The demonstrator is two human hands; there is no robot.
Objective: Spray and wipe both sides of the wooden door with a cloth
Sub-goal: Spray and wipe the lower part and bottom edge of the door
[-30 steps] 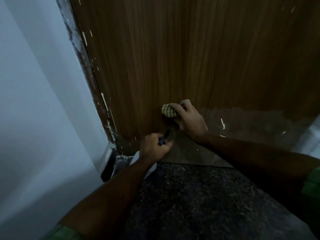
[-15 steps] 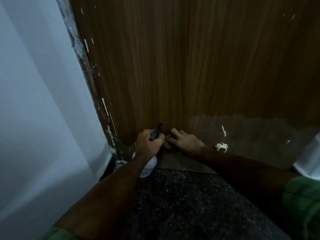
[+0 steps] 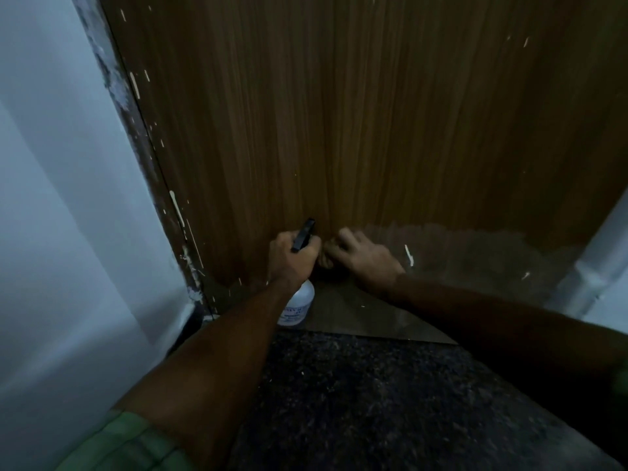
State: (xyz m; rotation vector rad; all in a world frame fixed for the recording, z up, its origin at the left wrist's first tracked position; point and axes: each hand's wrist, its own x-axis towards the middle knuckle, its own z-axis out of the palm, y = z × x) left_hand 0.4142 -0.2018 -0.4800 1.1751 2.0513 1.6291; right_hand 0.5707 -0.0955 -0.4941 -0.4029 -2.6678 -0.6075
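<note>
While low at door point(image 3: 339, 130) — left hand point(image 3: 292, 260) gripping spray bottle point(image 3: 297, 305), right hand point(image 3: 363, 258) curled, cloth unseen.

A dark, speckled stone floor point(image 3: 373, 402) lay below the gripping hands; a smooth brown threshold strip point(image 3: 356, 317) lay directly beneath them, along the foot of the door.

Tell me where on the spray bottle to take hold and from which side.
Grip the spray bottle at its narrow neck under the black trigger head, coming from above on the side away from the door, as the left hand does now. The nozzle faces the wood and the white body hangs below.
</note>
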